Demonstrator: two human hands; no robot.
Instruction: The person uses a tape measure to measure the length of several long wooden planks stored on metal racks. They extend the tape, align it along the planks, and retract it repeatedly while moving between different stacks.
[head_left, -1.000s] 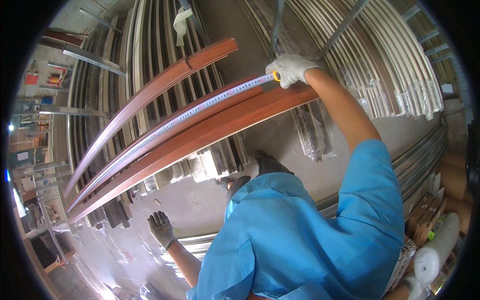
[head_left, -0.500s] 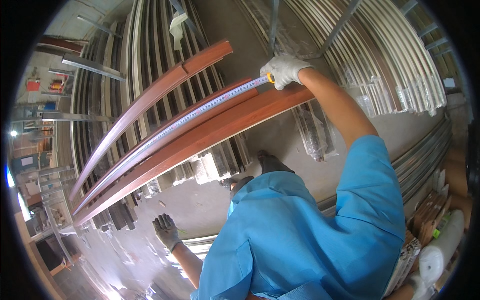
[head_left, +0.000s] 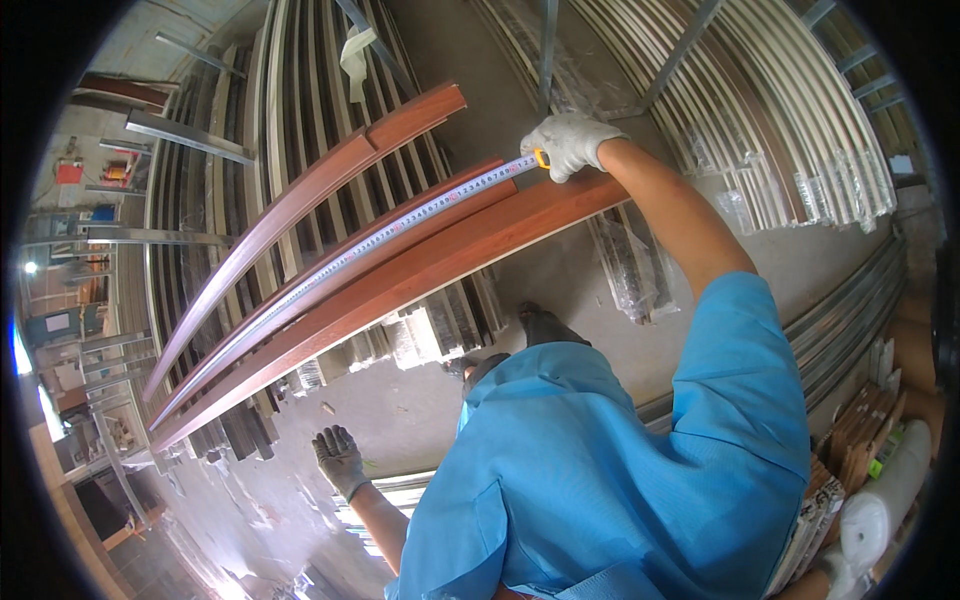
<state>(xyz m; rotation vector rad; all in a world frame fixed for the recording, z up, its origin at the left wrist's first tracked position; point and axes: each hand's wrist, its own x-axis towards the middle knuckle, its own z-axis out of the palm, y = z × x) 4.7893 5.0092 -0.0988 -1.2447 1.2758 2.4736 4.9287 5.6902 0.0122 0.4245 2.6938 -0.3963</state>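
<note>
A blue-white, ribbon-like measuring tape (head_left: 478,187) is stretched lengthwise over the middle reddish-brown, wood-grained strip (head_left: 460,212), its yellow tip (head_left: 541,158) gripped by the white-gloved right hand (head_left: 572,146).
The tape is probably best kept taut and untwisted, its tip checked against the strip's end; the grey-gloved left hand (head_left: 340,462) is held well apart, fingers extended, nothing grasped. The far end is hard to make out — no case can be told — and whether tape and strip touch is unclear. Another white-gloved hand (head_left: 848,578) is cut off at the lower right, its owner and grasp uncertain.
</note>
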